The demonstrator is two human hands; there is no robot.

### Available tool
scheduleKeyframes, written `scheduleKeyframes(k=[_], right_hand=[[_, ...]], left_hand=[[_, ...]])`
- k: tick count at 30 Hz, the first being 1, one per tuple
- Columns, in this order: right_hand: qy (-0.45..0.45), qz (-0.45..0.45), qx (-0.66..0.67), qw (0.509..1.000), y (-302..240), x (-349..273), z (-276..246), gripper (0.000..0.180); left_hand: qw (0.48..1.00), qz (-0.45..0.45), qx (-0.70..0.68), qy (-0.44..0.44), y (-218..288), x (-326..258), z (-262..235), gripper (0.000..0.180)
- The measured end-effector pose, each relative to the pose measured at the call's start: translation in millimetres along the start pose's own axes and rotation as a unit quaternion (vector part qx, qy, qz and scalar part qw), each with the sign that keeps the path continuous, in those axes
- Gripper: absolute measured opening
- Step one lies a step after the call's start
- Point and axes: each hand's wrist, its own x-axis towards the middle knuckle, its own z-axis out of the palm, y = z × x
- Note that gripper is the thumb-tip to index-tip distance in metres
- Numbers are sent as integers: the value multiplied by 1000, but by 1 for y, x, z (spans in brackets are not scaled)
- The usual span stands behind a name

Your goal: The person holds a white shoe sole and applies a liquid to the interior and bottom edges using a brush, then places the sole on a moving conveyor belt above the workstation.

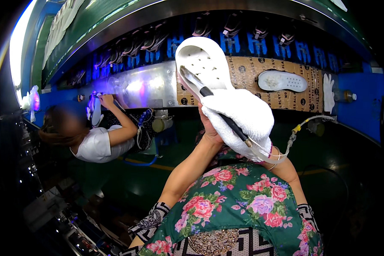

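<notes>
A white shoe sole (215, 53), dotted with small holes, is raised above the bench and tilted lengthwise. My bare left hand (209, 126) is closed on its near end from below; part of that grip is hidden behind the glove. My right hand (251, 113), in a white knit glove, is wrapped round a brush (234, 127) with a black handle and a metal front. Its bristle end lies over the left rim of the sole. From the rear of the brush a clear hose (286, 150) loops away to the right.
Another white sole (282, 82) lies on printed cardboard (239, 70), near a loose white glove (328, 91). Behind, dark shoes (232, 25) stand on blue holders (230, 45). At left, a co-worker (98, 141) handles a shoe part under purple light.
</notes>
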Motion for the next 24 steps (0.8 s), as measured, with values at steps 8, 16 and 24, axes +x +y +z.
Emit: scheduleKeyframes(k=[8,16,24], right_hand=[[47,96,-16,994,-11,-14,26,40],[30,112,86,990,-16,6,3,42],[24,90,23,995,-22,17,-7,34]], left_hand=[[990,-28,-15,-134,6,1,27,112],[983,-22,-34,-180,10,5,26,115],[995,4,-9,-100,13,6,10,108]])
